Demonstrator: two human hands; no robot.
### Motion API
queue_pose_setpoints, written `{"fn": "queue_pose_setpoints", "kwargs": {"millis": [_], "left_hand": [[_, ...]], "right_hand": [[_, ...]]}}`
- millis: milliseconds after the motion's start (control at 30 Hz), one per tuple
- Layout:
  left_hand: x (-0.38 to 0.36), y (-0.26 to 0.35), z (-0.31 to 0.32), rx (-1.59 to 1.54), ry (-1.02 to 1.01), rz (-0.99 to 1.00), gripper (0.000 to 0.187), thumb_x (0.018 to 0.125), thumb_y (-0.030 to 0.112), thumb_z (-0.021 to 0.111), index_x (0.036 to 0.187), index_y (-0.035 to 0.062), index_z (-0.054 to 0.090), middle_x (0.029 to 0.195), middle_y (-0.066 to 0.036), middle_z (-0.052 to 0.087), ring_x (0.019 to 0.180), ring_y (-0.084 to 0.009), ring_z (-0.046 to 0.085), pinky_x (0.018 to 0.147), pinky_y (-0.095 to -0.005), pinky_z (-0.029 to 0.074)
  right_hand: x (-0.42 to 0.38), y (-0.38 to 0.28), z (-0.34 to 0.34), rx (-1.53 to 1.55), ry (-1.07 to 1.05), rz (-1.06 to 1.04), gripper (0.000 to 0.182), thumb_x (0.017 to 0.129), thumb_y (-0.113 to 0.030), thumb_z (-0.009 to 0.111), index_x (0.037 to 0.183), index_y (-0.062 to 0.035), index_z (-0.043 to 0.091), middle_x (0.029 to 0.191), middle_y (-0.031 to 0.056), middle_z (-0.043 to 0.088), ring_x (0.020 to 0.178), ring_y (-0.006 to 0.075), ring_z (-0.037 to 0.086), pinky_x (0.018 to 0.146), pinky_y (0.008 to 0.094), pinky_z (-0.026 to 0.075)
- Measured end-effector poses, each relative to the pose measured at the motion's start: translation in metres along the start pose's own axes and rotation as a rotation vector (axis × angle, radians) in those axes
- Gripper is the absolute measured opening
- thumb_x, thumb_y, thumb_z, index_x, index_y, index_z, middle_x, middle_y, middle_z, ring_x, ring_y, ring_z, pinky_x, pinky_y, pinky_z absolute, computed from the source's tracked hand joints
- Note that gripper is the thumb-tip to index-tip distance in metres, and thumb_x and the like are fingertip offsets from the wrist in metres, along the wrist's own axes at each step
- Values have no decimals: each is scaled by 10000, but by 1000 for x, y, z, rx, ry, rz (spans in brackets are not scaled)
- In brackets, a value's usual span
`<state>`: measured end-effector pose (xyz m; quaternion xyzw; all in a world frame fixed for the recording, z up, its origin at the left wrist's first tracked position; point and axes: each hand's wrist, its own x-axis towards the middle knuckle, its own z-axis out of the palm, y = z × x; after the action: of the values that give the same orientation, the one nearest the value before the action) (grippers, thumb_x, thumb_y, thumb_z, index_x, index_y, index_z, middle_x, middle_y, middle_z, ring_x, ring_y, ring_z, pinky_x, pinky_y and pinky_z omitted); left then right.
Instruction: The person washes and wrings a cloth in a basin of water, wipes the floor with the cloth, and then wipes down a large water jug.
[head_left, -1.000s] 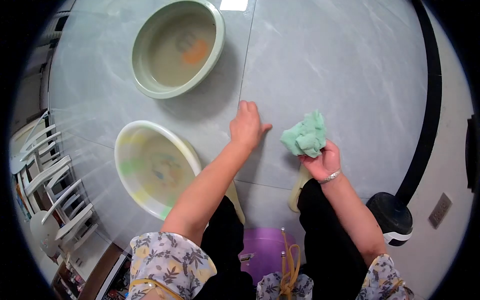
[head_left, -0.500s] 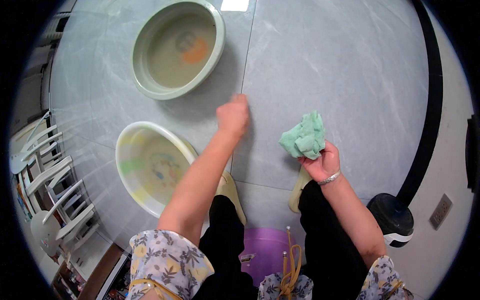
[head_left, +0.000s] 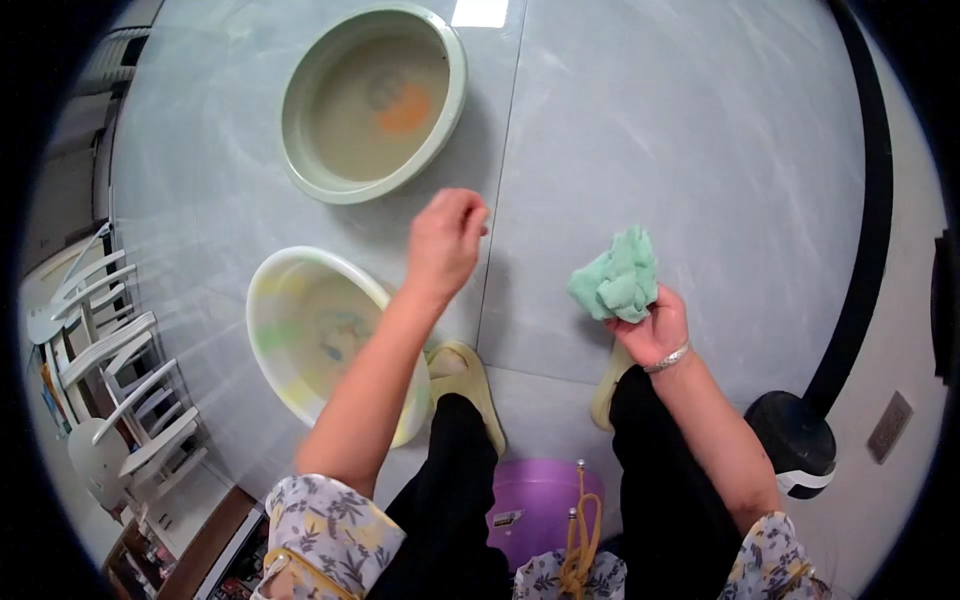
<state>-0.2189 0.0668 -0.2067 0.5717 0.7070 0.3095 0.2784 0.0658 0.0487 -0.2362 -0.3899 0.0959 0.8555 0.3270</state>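
Note:
A crumpled light green cloth (head_left: 618, 277) is gripped in my right hand (head_left: 656, 325), raised over the grey tiled floor. My left hand (head_left: 446, 240) hovers above the floor with its fingers curled together; what they hold, if anything, is too small to tell. Beyond that hand stands a green basin (head_left: 455, 105) with cloudy water and an orange patch at its bottom. Below it and to the left is a white and yellow basin (head_left: 262, 318) with cloudy water, partly hidden by my left forearm.
A purple bucket (head_left: 545, 500) sits between my legs, near my yellow slippers (head_left: 475, 385). At the right, a black and white round object (head_left: 792, 440) stands by the wall. White chairs (head_left: 115, 350) are at the left.
My left hand has moved slightly left and its wrist has turned, so the fingers now show. My right hand still grips the cloth. The whole view has shifted a little.

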Motion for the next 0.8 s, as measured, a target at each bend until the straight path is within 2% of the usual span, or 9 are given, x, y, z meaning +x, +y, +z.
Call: {"fn": "queue_pose_setpoints", "kwargs": {"millis": [133,200,233,367,467,533,633,733,800], "left_hand": [[-1,-28,42,152,-82,-5,42,819,45,602,831,5,598,754,-136,607,622,-226,641,595,-324,507],[3,-34,55,295,-92,21,76,764,46,624,835,22,618,770,-149,625,669,-288,638,625,-363,509],[5,-35,60,278,-108,-32,96,740,54,629,835,41,631,771,-141,635,707,-317,630,648,-384,505],[5,-35,71,393,-119,-52,98,734,53,639,832,46,636,786,-142,641,725,-323,628,657,-400,506],[2,-34,71,459,-151,-4,41,773,93,595,795,58,599,782,-149,631,722,-337,628,634,-432,511],[3,-27,73,665,-195,16,45,766,59,548,775,45,590,774,-149,625,719,-332,639,619,-423,517],[6,-15,71,717,-231,108,79,754,26,515,769,51,588,787,-146,622,715,-334,644,605,-418,522],[15,-16,76,784,-273,133,70,749,42,532,793,54,586,808,-154,622,712,-338,643,601,-421,520],[24,-23,65,802,-213,100,38,743,53,543,770,52,571,789,-154,616,704,-344,637,602,-434,513]], "right_hand": [[-3,1,2,10,40,-5,334,870,-196,445,1152,-53,553,1124,82,585,990,238,564,832,386,463],[1,0,-4,-2,-55,3,338,879,-198,438,1165,-51,543,1121,83,586,993,234,564,826,376,467],[2,0,-6,-4,-57,4,338,879,-198,438,1165,-51,543,1121,83,586,993,234,564,826,376,467],[0,0,-2,31,-35,0,351,883,-199,441,1188,-46,521,1128,81,586,1004,233,574,838,379,480],[-3,1,2,38,-27,-9,360,879,-197,441,1196,-45,520,1130,84,587,1017,241,571,855,387,476],[-2,0,4,36,-16,-15,363,876,-196,442,1197,-45,521,1128,85,587,1024,244,569,861,389,473],[-3,0,4,19,-20,-4,373,872,-199,445,1202,-43,519,1129,87,588,1034,247,564,868,393,471],[-1,0,0,14,-16,0,364,869,-201,446,1188,-48,530,1125,85,591,1034,243,563,854,392,469],[-2,0,5,16,-5,-27,344,866,-202,448,1160,-52,545,1098,81,598,1013,235,565,836,383,469]]}}
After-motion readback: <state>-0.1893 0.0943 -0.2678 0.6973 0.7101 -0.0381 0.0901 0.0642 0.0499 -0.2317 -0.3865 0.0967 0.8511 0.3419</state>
